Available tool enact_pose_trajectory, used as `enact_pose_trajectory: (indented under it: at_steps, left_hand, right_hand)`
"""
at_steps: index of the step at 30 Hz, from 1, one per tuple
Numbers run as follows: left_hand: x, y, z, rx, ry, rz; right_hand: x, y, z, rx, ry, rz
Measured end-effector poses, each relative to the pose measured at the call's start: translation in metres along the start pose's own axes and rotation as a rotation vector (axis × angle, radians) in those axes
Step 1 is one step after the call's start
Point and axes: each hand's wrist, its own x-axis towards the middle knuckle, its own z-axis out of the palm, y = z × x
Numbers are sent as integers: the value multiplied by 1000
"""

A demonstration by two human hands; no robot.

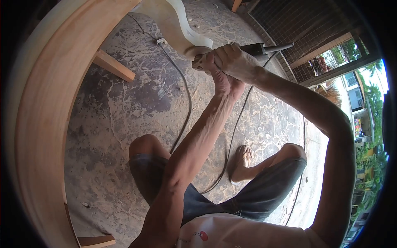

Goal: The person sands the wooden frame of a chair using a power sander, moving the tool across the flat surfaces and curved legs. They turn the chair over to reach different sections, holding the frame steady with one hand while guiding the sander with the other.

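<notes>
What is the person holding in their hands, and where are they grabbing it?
Both hands hold a corded power tool against the curved wooden leg. The right hand wraps its body; the left hand grips just below, near the front end.

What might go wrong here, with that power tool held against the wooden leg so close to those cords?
1. The cords trail across the floor past the bare foot; a snag might jerk the power tool.
2. Both the left hand and right hand grip close to the curved wooden leg; a slip may hurt fingers.
</notes>
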Motion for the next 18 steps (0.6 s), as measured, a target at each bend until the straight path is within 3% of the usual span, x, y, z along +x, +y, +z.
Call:
enact_pose_trajectory:
  at_steps: [3, 6, 12, 15, 18]
  left_hand:
    - [-1, -3, -8, 18, 29, 9]
    - [0, -5, -9, 33, 46, 15]
    - [8, -10, -10, 53, 64, 26]
    - [4, -6, -19, 55, 95, 42]
    - [8, 2, -18, 77, 106, 65]
  right_hand:
    - [5, 11, -4, 72, 18, 34]
    - [-6, 2, -2, 28, -145, 59]
    - [-39, -18, 8, 47, -223, 26]
    - [-36, -20, 11, 33, -227, 43]
    - [-21, -18, 9, 68, -75, 79]
